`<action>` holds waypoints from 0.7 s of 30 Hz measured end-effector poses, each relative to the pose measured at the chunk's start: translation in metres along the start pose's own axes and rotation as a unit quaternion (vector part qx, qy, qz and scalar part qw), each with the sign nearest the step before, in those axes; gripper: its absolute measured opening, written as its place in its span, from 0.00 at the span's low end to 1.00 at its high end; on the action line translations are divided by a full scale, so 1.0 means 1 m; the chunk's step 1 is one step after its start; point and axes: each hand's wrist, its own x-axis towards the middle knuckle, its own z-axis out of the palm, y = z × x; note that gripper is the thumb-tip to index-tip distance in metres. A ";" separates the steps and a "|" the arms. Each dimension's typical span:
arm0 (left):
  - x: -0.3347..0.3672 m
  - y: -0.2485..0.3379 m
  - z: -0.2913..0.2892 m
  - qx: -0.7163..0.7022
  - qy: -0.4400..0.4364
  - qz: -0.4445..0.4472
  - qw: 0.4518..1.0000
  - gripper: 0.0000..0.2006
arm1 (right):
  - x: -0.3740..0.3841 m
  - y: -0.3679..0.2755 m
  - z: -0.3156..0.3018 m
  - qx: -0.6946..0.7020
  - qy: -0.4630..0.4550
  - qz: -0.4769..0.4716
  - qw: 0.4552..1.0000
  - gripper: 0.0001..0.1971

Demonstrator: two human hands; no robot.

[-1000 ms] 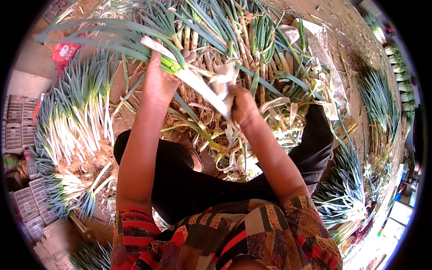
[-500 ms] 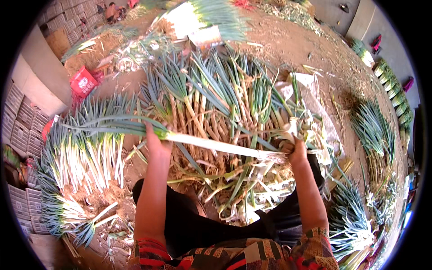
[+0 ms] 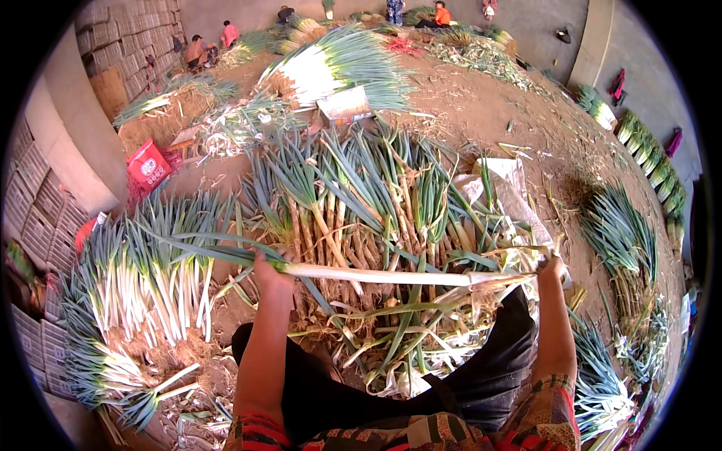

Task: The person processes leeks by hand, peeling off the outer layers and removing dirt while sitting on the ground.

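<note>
My left hand (image 3: 274, 274) is closed around a long green onion (image 3: 376, 276) where its leaves meet the white shank. The onion lies nearly level across my lap, leaves to the left. At its right end my right hand (image 3: 551, 264) grips a strip of pale outer skin (image 3: 500, 279) stretched out from the shank. In front lies a heap of unpeeled green onions (image 3: 353, 225) with brown, dry-skinned shanks. Peeled skins and leaves (image 3: 421, 331) are piled between my knees. On the left stand rows of clean white green onions (image 3: 150, 293), roots toward me.
A red bag (image 3: 148, 165) lies beyond the rows at left, near stacked crates (image 3: 45, 218). A cardboard box (image 3: 344, 104) sits before another large onion pile (image 3: 331, 68). More bundles (image 3: 620, 233) line the right. Several people (image 3: 440, 15) are at the far wall.
My right hand has moved right, away from my left hand, drawing the strip of skin out along the onion. The left hand keeps its grip. The view has tilted up slightly.
</note>
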 end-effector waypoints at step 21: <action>0.029 -0.002 0.021 0.032 -0.072 0.007 0.997 0.20 | -0.364 -0.044 0.180 -0.444 -0.408 -0.476 0.640 0.32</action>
